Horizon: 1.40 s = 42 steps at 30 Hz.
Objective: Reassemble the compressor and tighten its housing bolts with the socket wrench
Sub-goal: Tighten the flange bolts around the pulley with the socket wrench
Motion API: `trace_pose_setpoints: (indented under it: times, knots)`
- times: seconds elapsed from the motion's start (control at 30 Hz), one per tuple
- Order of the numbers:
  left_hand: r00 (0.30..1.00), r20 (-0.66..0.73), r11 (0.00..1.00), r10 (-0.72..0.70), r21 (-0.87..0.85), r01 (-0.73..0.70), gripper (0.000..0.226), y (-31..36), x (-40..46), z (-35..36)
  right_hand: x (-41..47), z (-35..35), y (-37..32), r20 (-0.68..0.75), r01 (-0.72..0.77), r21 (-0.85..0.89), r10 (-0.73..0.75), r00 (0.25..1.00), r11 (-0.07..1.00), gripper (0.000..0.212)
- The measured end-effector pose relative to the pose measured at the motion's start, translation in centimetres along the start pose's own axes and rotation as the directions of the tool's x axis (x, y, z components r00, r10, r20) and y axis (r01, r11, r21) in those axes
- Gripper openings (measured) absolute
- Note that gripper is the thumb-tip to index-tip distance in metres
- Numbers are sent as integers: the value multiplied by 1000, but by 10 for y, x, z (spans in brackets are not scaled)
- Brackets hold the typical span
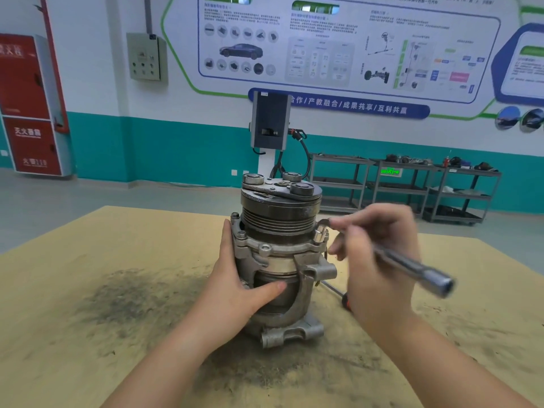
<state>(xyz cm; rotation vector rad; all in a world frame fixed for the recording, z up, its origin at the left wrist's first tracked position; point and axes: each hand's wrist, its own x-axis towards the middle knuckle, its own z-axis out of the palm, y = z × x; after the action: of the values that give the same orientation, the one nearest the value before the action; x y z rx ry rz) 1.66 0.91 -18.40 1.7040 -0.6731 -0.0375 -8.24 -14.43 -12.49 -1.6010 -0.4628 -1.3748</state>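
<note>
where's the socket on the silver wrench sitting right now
In the head view, the short silver socket stands on a bolt at the right edge of the grey metal compressor, just below its ribbed pulley, beside the right hand gripping the silver socket wrench.

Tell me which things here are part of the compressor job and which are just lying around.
Job:
compressor, steadied by left hand
socket wrench, gripped in right hand, on a housing bolt

Lying about:
red-handled tool on the table behind the compressor
carts by the wall
</note>
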Motion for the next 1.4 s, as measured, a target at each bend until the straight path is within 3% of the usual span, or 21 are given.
trace_pose_setpoints:
  times: [0.1,0.17,0.23,0.3,0.37,0.47,0.53,0.63,1.0,1.2,1.3,1.4]
  knots:
    - [999,8,999,41,-10,-41,125,-3,2,0,-2,7,-4,278,272,-340,-180,943,900,11]
    - [997,21,997,71,11,-72,122,-4,2,0,2,8,-7,326,323,-415,-193,925,851,13]
    - [997,23,997,71,4,-72,120,-4,2,-1,8,5,-11,288,284,-399,-175,941,872,17]
    - [999,4,999,45,-12,-45,119,-4,1,-1,14,2,-17,168,130,-311,-80,982,941,12]
    - [999,-6,999,40,-8,-40,118,-5,2,-1,21,0,-20,0,-78,-114,78,997,990,10]
    - [999,1,998,53,-18,-53,114,-6,2,-1,32,-4,-21,-146,-370,221,405,902,902,16]
    - [998,6,998,58,-14,-58,113,-6,2,-1,36,-7,-17,-149,-484,390,572,807,784,20]
    - [998,3,998,60,-13,-60,108,-7,3,0,38,-8,-11,-108,-555,526,698,708,645,17]
    - [998,-3,998,55,-4,-55,111,-5,3,-1,43,-15,0,87,-688,591,815,573,421,10]
    - [998,7,998,66,-16,-66,113,-4,1,-1,32,-10,7,22,-563,693,767,641,450,14]
    - [997,0,997,72,-14,-72,110,-3,2,-1,23,-9,7,-73,-446,575,586,807,686,13]
    - [998,1,998,64,-20,-64,110,-2,2,-1,8,-5,2,-16,-191,202,199,980,961,11]
